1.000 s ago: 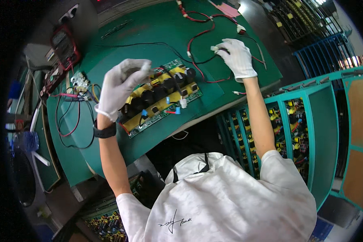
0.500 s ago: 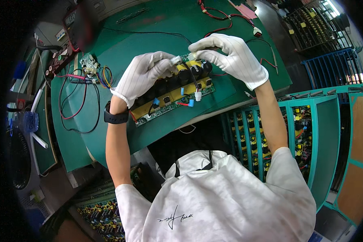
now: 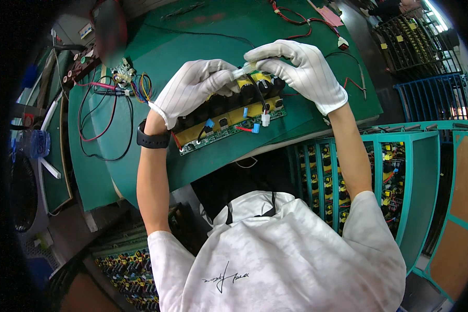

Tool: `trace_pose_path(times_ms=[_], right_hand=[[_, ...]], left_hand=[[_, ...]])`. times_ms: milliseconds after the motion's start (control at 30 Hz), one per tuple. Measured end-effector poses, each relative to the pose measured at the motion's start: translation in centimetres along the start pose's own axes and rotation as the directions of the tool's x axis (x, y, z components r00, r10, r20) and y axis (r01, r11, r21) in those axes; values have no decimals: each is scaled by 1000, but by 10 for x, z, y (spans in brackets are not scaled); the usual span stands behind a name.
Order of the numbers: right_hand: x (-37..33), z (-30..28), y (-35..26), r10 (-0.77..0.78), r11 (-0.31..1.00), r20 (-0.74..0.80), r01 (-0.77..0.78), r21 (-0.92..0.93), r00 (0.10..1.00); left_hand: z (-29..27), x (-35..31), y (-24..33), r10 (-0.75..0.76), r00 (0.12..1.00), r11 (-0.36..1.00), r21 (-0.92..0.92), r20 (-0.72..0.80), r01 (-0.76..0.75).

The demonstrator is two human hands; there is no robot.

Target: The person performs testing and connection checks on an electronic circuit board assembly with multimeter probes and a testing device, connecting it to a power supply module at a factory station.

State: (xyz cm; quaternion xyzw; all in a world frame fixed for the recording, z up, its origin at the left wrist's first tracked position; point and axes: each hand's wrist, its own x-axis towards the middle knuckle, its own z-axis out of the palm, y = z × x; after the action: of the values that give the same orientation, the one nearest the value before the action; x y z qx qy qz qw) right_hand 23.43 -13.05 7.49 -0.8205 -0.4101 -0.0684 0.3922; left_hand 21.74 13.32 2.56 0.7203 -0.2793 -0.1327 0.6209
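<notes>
Both my hands wear white striped gloves and meet above the far edge of a long circuit board [image 3: 229,130]. My left hand [image 3: 195,86] is closed, pinching a white plug connector [image 3: 238,74] at its fingertips. Against it lies a pale connector [image 3: 249,67], held between the thumb and fingers of my right hand [image 3: 302,73]. The two pieces touch end to end; whether they are locked together I cannot tell. Black capacitors and yellow-wrapped parts cover the board. A loose white plug [image 3: 265,120] on dark wires and a blue terminal [image 3: 255,128] hang over its near edge.
The board lies on a green mat [image 3: 156,174]. Test leads [image 3: 131,125] and a small module [image 3: 123,73] with coloured wires are to the left. A red cable [image 3: 301,23] lies at the far right. A teal rack [image 3: 421,177] of boards stands right of the table.
My fingertips have come closer together, and the two connectors that were apart now touch. The whole view has shifted slightly.
</notes>
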Motion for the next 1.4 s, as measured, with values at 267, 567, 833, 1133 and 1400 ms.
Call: trace_pose_path(times_ms=[267, 567, 833, 1133, 1400], right_hand=[[2, 13, 4, -91, 995, -11, 90, -41, 996], [3, 20, 5, -130, 982, -84, 116, -151, 988], [2, 22, 6, -155, 981, -99, 141, -134, 983], [4, 18, 6, -59, 995, -17, 57, -85, 998], [-18, -105, 92, 251, 837, -399, -405, -368, 882]], left_hand=[[-3, 3, -6, -22, 1000, 1000, -20, 10, 23], [-7, -5, 6, 121, 986, 987, 116, -118, -107], [3, -1, 8, -75, 986, 995, 49, -147, 83], [9, 8, 4, -130, 978, 970, 183, -164, 160], [7, 4, 16, 39, 999, 897, 442, -25, -24]])
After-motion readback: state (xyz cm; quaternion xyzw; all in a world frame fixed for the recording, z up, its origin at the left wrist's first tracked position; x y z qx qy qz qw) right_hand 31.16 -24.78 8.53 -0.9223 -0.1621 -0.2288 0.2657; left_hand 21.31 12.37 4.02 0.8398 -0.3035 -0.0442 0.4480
